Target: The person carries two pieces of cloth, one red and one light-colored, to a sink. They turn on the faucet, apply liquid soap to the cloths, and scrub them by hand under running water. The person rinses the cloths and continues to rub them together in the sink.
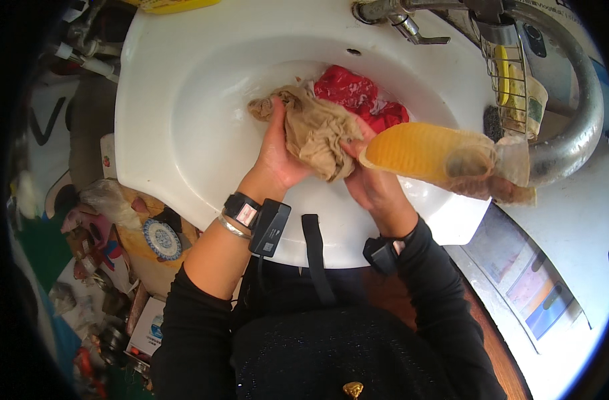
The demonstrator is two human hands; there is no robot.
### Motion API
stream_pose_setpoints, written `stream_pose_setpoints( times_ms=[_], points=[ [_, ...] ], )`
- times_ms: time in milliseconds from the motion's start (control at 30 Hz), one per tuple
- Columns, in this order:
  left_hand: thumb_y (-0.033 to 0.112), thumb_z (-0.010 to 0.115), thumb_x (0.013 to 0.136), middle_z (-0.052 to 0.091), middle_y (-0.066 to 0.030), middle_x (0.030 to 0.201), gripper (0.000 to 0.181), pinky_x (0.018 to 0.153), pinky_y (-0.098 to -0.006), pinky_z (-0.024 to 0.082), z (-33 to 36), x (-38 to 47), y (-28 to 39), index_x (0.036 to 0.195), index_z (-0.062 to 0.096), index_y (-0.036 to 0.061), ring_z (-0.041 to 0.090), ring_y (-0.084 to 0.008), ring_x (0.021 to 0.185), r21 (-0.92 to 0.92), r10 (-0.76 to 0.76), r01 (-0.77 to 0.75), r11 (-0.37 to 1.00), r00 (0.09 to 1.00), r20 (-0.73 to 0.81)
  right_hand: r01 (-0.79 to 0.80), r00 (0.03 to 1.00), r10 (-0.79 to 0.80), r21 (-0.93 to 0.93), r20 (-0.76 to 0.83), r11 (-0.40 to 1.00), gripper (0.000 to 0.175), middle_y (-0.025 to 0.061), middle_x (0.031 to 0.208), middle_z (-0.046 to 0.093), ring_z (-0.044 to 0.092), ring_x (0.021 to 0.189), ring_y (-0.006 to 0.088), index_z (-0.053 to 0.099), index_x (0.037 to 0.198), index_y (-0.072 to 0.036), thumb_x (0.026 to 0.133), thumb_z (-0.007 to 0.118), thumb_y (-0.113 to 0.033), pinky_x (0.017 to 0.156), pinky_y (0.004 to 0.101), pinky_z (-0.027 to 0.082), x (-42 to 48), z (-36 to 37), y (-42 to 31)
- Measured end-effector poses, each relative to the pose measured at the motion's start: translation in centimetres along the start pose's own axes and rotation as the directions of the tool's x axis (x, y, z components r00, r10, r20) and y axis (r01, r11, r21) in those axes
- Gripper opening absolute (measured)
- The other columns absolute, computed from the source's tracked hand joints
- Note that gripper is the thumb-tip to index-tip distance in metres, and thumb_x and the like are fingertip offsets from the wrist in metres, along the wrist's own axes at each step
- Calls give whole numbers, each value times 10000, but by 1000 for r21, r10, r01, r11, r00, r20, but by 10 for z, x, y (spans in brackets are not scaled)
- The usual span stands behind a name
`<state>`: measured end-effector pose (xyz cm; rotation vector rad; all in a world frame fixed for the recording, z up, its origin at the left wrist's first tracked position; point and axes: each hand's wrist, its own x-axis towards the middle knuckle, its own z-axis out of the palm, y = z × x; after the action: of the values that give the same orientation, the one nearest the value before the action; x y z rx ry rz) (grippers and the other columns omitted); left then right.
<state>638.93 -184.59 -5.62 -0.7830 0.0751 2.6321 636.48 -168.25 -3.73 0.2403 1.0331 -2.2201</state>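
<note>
A crumpled wet beige cloth [319,127] is bunched between my two hands over the white washbasin [204,100]. My left hand [279,157] grips its left side, thumb on top. On the cloth's right side, my right hand [372,175] has hold of it, partly covered by a yellowish flexible spout [424,147] hanging from the faucet's end. Red wet fabric [349,90] lies in the bowl just beyond the cloth, with suds or water around it.
A curved metal faucet pipe [579,135] arches in from the right. From it hangs a wire rack [504,85] holding yellow items. The tap lever [424,40] is at the back. At left, a blue-patterned plate [162,240] sits among clutter.
</note>
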Motion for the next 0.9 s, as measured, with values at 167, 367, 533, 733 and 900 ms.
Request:
stream_pose_setpoints(
  times_ms=[167,367,533,733,900],
  points=[
    [439,688,859,589,-105,1262,523,1041,-462,415,7,16,15,1234,563,97,537,-269,1200,100,223,-208,973,958,-183,115,983,-158,-371,-88,921,501,128,1333,512,504,1228,260,447,1366,-43,877,550,-72,1042,349,397,-12,12,-3],
    [265,650,903,653,-43,1157,334,961,-378,489,15,14,-18,1170,603,69,600,-204,1109,261,361,-291,921,887,-287,144,887,-461,-964,25,223,397,186,1123,556,556,1052,349,555,1206,0,848,634,-153,922,402,434,36,30,-2],
    [425,611,933,632,-66,1209,446,1021,-369,440,30,14,-17,1210,576,78,589,-222,1130,190,268,-231,954,943,-199,393,761,-627,-887,167,241,313,211,1092,537,528,1015,381,575,1071,1,810,660,-149,913,398,424,38,17,7],
    [422,613,929,619,-77,1211,460,1007,-382,450,25,10,-20,1224,555,74,590,-240,1118,165,181,-140,976,948,-260,134,832,-553,-980,32,146,301,177,1082,560,539,999,390,585,1095,-53,821,649,-157,894,401,436,33,24,1],
    [422,611,928,612,-99,1230,504,1006,-390,453,6,24,-16,1268,535,59,583,-242,1137,174,183,-156,972,972,-148,273,838,-543,-901,50,338,216,155,969,594,565,952,369,607,1031,-58,845,644,-160,846,415,456,36,15,8]
  ],
)
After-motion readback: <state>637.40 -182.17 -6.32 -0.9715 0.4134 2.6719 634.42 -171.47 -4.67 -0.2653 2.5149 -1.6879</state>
